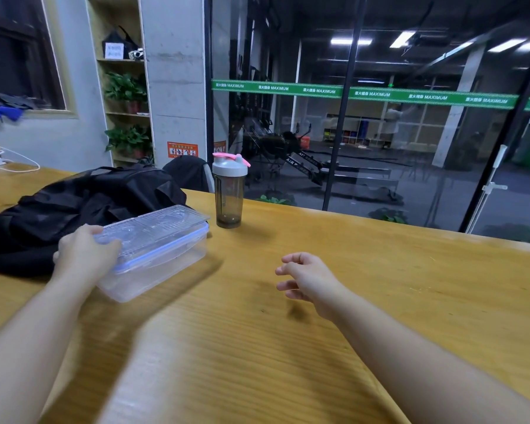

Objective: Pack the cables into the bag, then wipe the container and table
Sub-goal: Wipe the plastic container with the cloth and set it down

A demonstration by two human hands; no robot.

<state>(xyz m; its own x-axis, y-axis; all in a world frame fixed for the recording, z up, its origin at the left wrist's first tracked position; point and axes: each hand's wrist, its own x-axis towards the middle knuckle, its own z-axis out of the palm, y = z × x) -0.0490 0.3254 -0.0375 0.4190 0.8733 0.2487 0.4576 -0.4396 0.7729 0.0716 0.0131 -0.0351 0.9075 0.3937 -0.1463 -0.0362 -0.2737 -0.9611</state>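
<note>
My left hand [86,255] grips the lidded container [158,249] beside the bag [74,206]; right hand [309,278] hovers loose, empty. No cables visible; I'd judge wiping next, needing a cloth.

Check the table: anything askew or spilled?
Nothing spilled. The container sits tilted: its far end rests on the bag, and the left hand grips its near end. The lid looks closed. The bottle stands upright. The right hand hovers empty.

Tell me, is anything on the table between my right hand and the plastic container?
Nothing visible. The right hand hovers open over bare table; the container, gripped by the left hand, lies across clear wood. The shaker bottle stands farther back.
</note>
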